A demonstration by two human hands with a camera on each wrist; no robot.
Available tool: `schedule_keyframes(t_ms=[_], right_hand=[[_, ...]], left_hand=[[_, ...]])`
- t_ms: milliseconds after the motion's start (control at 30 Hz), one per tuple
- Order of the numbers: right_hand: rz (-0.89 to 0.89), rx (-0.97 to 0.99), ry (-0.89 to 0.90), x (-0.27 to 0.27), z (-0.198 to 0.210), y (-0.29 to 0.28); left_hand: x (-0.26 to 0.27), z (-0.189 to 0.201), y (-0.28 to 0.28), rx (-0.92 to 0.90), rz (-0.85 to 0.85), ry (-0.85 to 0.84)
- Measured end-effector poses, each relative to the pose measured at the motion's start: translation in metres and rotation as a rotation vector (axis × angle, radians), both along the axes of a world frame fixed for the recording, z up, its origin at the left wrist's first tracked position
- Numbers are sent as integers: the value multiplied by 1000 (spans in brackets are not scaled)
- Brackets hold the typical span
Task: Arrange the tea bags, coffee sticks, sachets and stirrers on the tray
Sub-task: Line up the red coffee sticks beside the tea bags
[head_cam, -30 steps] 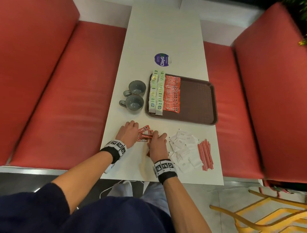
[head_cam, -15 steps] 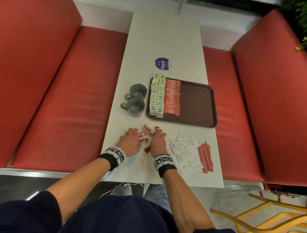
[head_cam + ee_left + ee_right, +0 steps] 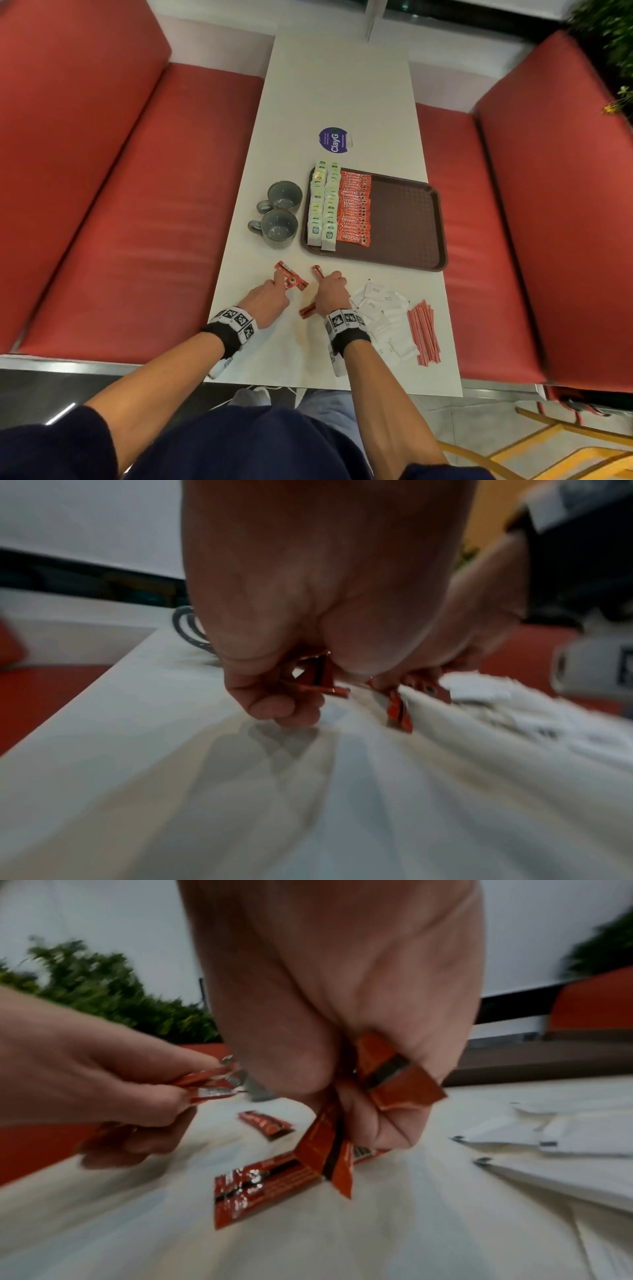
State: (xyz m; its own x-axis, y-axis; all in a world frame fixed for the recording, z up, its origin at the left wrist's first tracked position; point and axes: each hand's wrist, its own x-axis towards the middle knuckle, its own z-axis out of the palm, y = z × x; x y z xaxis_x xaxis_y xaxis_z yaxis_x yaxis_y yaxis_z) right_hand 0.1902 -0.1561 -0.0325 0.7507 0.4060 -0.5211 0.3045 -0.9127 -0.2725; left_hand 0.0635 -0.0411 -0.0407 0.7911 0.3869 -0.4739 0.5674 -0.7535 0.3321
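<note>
Head view: my left hand (image 3: pixel 270 301) and my right hand (image 3: pixel 331 295) work side by side near the bench's (image 3: pixel 335 89) near edge. My left hand pinches a few red coffee sticks (image 3: pixel 291 279) that fan out beyond its fingers; my right hand is curled round another stick (image 3: pixel 318 271), and one loose stick (image 3: pixel 307 311) lies on the bench beside that wrist. The brown tray (image 3: pixel 404 222) sits toward the bench's right edge, with two rows of tea bags (image 3: pixel 323 202) along its left side and a row of coffee sticks right beside them. White sachets (image 3: pixel 383 308) and red stirrers (image 3: pixel 424 334) lie at the near right corner. Two grey mugs (image 3: pixel 279 214) stand just left of the tray.

Left wrist view: blurred, but my fingers are bent and my thumb (image 3: pixel 274 704) presses sticks against them just above the bench.

Right wrist view: my fingers close tightly on folded-looking sticks (image 3: pixel 397 1080); more sticks lie flat on the bench below, sachets to the right.
</note>
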Motion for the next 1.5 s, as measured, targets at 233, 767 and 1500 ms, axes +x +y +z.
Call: schedule_keyframes(t_ms=[233, 767, 1500], right_hand=[[-122, 398, 66, 29, 44, -23], [-83, 819, 358, -5, 105, -28], [-788, 1593, 1076, 8, 135, -49]], left_hand=[[7, 59, 19, -448, 411, -268], [42, 91, -12, -998, 612, -564], [22, 133, -32, -1022, 296, -393]])
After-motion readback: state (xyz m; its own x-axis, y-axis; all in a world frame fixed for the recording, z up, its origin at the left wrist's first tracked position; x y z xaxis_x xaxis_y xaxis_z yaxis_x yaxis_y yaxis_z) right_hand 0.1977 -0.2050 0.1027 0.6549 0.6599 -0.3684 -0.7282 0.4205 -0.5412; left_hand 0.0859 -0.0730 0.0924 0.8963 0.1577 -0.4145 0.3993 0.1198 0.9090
